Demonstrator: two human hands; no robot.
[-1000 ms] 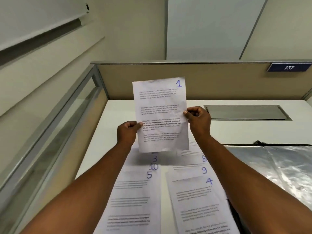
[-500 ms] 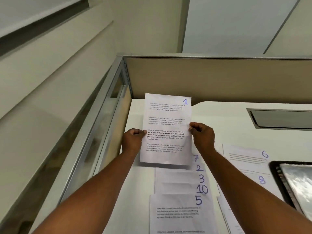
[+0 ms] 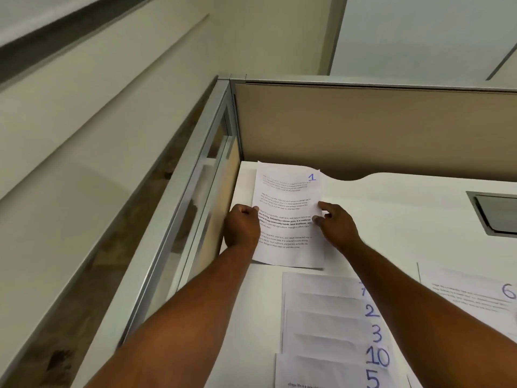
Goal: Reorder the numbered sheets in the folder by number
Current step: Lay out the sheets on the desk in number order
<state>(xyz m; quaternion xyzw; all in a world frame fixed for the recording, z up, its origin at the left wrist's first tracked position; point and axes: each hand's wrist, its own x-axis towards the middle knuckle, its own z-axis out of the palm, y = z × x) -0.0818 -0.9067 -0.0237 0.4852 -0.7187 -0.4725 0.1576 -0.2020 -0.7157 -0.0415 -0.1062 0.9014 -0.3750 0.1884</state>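
Lengthwise, sheet 1 point(image 3: 288, 217) points away, numbered top toward the partition point(image 3: 363, 127).

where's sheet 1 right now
Head view: sheet 1 is at the far left corner of the desk by the glass partition, held by left hand and right hand, beyond sheet 7.

white desk point(image 3: 391, 219) | tan partition point(image 3: 363, 127) | glass side panel point(image 3: 201, 197) | cream wall point(image 3: 98, 121)
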